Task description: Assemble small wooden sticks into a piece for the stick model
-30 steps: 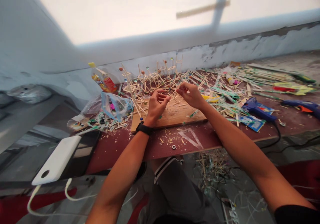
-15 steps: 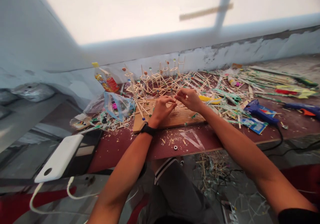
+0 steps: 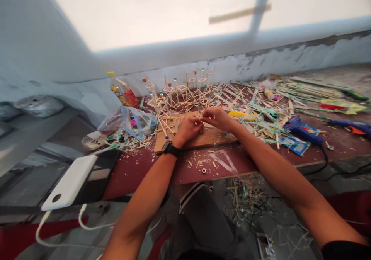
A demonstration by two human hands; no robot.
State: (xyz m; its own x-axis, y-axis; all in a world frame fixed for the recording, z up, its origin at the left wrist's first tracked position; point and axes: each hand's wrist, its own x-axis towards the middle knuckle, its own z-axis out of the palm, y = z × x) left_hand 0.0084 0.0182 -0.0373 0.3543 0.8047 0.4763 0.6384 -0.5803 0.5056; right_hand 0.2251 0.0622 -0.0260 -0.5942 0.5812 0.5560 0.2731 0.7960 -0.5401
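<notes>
Stick seemingly between both hands

Two hands, the left hand and the right hand, are showing over one wooden board. Two blue glue guns, one bottle and one white power bank are lying around; the thin sticks are too many to count.

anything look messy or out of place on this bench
Yes: wood offcuts and green scraps litter the red tabletop around the wooden board, and more sticks have spilled onto the floor below its edge. The blue glue gun lies among the scraps.
</notes>
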